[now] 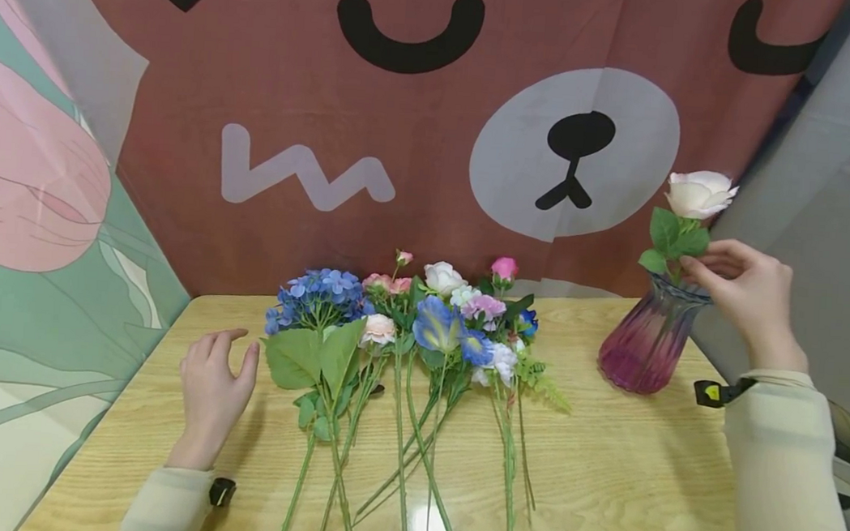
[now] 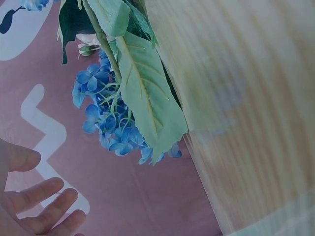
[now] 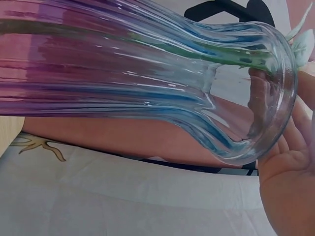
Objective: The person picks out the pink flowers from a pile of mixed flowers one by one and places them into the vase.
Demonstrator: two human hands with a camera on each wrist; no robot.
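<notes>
Pinching a pink-tinged white rose (image 1: 700, 195) by its stem between thumb and fingers, the right hand (image 1: 752, 298) works at the mouth of a ribbed glass vase (image 1: 639, 356), bluish at the neck and magenta below, with the stem running down inside. Left hand (image 1: 215, 383) relaxed, fingers apart and holding nothing, near a blue hydrangea (image 1: 324, 293) at the left end of a row of mixed cut flowers (image 1: 439, 325), all on a wood-grain table (image 1: 602, 471); behind, a reddish-brown cartoon-face backdrop (image 1: 284, 54).
</notes>
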